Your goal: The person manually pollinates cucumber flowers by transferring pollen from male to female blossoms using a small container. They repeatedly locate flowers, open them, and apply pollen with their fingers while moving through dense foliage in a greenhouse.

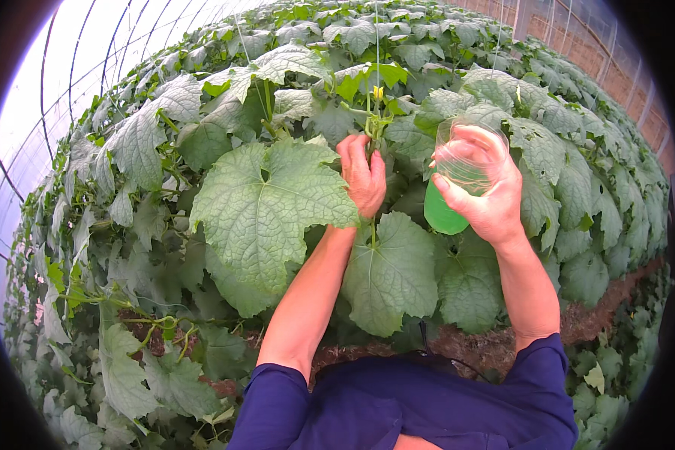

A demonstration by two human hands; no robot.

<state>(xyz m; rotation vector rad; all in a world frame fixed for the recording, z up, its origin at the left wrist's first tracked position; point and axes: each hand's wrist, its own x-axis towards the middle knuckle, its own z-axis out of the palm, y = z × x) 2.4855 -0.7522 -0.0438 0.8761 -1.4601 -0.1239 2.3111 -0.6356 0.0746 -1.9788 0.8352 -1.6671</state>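
My left hand (363,174) is at the upper stem of a cucumber vine (374,126), its fingers around or beside the stem just below a small yellow flower (378,92). Some fingertips are hidden behind the stem. Raised to the right of the vine, my right hand (484,185) grips a clear plastic cup (467,152) with bright green liquid (445,211) in its lower part. The cup is tilted. A large broad leaf (270,202) spreads left of my left hand and partly covers the wrist; another leaf (392,273) hangs below the hands.
Dense leafy vines surround both arms, with thin support strings (377,39) rising among them. Brown soil (478,351) shows below the leaves. Plastic greenhouse film on a dark frame (73,62) curves along the left, and a wall (590,45) stands at the upper right.
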